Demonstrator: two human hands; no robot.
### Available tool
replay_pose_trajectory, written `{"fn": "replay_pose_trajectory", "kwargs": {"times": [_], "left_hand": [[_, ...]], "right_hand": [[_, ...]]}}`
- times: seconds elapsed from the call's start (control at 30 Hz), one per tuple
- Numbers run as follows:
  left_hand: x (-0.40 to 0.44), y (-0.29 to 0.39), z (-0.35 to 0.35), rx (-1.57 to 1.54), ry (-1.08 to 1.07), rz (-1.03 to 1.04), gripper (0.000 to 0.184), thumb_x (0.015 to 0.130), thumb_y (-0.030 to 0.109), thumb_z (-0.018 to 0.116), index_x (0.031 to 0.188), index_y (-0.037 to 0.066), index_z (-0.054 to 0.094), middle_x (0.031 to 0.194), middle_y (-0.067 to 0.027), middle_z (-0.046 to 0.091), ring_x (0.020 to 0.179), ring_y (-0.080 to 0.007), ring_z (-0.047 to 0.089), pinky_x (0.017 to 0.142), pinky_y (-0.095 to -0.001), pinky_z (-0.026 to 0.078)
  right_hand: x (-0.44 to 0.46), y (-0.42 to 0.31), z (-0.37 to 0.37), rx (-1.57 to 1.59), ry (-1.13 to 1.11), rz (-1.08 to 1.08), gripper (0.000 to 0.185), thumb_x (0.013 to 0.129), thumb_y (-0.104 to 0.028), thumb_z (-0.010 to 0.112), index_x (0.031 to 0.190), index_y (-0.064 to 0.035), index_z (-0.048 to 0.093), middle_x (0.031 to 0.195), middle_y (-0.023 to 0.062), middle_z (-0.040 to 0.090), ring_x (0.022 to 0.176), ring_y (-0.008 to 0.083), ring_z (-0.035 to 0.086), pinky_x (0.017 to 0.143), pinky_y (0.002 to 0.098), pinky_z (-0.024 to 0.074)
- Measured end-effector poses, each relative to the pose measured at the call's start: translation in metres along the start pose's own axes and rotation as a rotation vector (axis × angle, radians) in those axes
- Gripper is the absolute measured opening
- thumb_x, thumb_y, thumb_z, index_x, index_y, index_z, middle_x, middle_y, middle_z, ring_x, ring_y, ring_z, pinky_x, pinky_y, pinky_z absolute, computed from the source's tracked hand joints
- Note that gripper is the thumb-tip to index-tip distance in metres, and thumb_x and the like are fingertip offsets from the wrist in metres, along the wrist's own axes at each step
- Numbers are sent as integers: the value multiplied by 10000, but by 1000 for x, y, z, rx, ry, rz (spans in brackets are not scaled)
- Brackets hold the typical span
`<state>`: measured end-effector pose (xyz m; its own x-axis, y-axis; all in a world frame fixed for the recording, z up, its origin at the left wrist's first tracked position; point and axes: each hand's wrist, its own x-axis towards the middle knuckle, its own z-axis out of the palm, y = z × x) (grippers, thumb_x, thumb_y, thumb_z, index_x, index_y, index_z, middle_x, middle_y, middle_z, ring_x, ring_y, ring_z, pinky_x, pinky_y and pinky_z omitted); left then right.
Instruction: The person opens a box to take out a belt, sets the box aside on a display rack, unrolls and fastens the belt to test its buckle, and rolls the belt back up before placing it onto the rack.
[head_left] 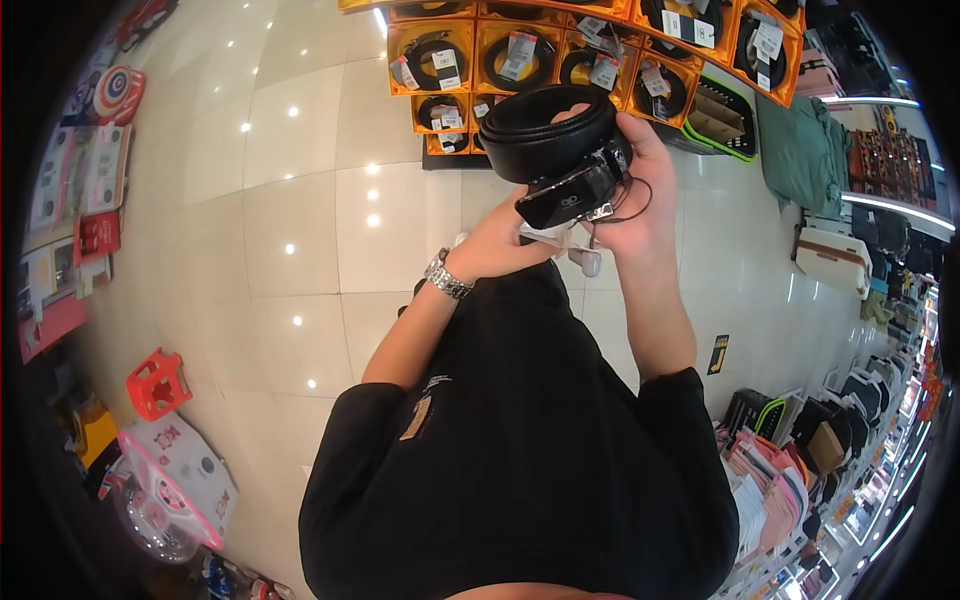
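Coiled belt (535, 150) is held in front of the person: right hand (643, 195) clasps the coil's side, left hand (500, 240) sits below the buckle (565, 200), fingertips partly hidden, so cannot tell what it pinches. Likely light, springy, smooth, apt to uncoil; best gripped around the coil by the buckle. Count: one belt held, one buckle, two hands, one watch (447, 275), at least six rack belts (545, 60).
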<state>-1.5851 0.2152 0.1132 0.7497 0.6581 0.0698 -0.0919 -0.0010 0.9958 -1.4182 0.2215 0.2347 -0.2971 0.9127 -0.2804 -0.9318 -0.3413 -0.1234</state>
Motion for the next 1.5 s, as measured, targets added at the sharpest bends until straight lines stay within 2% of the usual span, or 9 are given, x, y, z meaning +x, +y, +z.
{"fn": "replay_pose_trajectory", "kwargs": {"times": [0.17, 0.3, 0.63, 0.77, 0.87, 0.97, 1.17, 1.43, 1.5], "left_hand": [[9, 35, -1, -340, -194, -31, 407, 800, 28, 601, 1199, 10, 523, 1159, -80, 587, 1081, -176, 572, 916, -324, 461], [5, 26, 1, -384, -172, -123, 171, 892, 69, 524, 1048, 7, 555, 767, -21, 595, 742, -107, 588, 702, -256, 467], [-22, 49, -12, -628, -71, -84, 337, 978, 234, 412, 1036, -46, 590, 746, -87, 614, 665, -147, 580, 662, -279, 466], [-26, 58, -16, -594, -48, -40, 328, 976, 232, 442, 993, -53, 604, 751, -91, 620, 665, -138, 579, 646, -277, 470], [-28, 62, -21, -612, -34, -36, 321, 974, 227, 452, 967, -50, 612, 748, -92, 622, 662, -136, 582, 641, -273, 472], [-28, 67, -23, -686, -9, -70, 320, 973, 219, 450, 937, -50, 621, 761, -88, 618, 669, -130, 572, 639, -263, 462], [-34, 70, -19, -431, 263, 96, 319, 962, 205, 462, 976, -76, 612, 860, -73, 612, 713, -104, 546, 619, -236, 434], [-45, 73, -19, -356, 425, 124, 244, 948, 132, 488, 893, -71, 612, 768, -34, 553, 691, -92, 474, 610, -234, 388], [-45, 75, -20, -306, 418, 134, 297, 962, 180, 467, 905, -72, 614, 774, -57, 586, 678, -104, 531, 626, -233, 420]], "right_hand": [[-1, 1, -3, -1, -20, -21, 363, 903, -254, 467, 1126, 14, 571, 1095, 170, 637, 1043, 284, 605, 960, 428, 454], [-6, -4, -4, -39, 79, -90, 371, 913, -264, 451, 1133, 20, 544, 1062, 163, 621, 1032, 260, 594, 942, 403, 459], [-4, -13, -9, -158, -56, -152, 349, 957, -253, 417, 1088, 20, 590, 1057, 148, 657, 1002, 256, 633, 878, 405, 526], [12, -7, -10, -247, 286, -360, 314, 956, -280, 432, 1094, -51, 596, 955, 126, 676, 898, 256, 663, 806, 383, 560], [13, -12, 1, -203, 244, -280, 289, 960, -255, 419, 1126, -68, 564, 982, 95, 669, 762, 233, 679, 536, 340, 554], [17, -24, -20, -171, 45, -214, 378, 956, -238, 431, 1200, 44, 494, 1169, 158, 596, 1072, 269, 591, 904, 404, 499], [28, -3, -7, -471, 63, -368, 354, 946, -228, 461, 1157, 50, 520, 1139, 174, 608, 1070, 276, 590, 926, 403, 476], [51, 7, 11, -109, -22, 43, 335, 953, -212, 441, 1137, 56, 525, 1137, 190, 606, 1086, 282, 581, 951, 408, 463], [54, 14, 24, -108, 228, 48, 249, 928, -222, 474, 946, -27, 628, 927, 116, 691, 885, 270, 666, 837, 425, 531]]}}
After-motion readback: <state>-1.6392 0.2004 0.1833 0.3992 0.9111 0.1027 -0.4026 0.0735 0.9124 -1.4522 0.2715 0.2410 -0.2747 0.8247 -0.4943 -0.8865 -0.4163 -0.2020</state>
